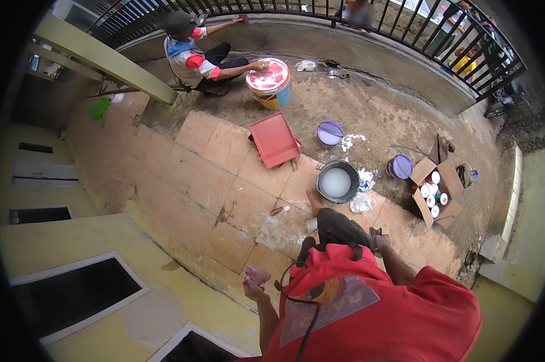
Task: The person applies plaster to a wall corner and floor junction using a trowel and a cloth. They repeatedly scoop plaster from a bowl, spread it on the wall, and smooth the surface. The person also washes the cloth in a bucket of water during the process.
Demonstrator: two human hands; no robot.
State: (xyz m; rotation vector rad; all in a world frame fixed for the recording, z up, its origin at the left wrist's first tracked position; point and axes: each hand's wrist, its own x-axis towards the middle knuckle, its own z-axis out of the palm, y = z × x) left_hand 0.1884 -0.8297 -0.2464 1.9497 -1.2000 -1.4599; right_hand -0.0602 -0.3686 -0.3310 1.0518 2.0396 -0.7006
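A crumpled reddish sheet of sandpaper (257,276), pale with dust, sticks up from my left hand (254,291), whose fingers are closed on its lower edge. My left arm hangs low near the yellow house wall. At my right knee, my right hand (381,242) is closed on a small dark brown piece (375,231); its kind is too small to make out. In front of my foot stands a dark bucket (337,198) with cloudy whitish liquid. White plastic wrapping (362,203) lies just right of it. Neither hand touches the bucket.
A co-worker (191,57) crouches by the low wall, one hand on a large paint bucket (273,99). Red trays (275,139), purple-lidded tubs (330,134) and an open carton (454,181) of white-capped containers stand around. A black railing (284,8) tops the wall.
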